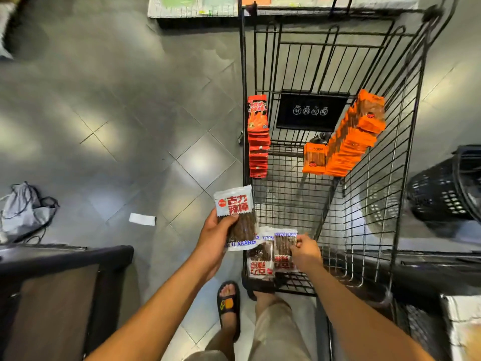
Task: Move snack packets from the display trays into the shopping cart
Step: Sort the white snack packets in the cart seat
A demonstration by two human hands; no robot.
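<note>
Up front, left hand (212,234) grips a white-and-brown snack packet (237,212)

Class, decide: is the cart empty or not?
Not empty: the cart holds a red stack at its left wall, an orange stack at its right.

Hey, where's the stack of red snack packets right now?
In the head view, the red packets line the left wall of the shopping cart, opposite the orange packets, beyond the white packet in the left hand.
</note>
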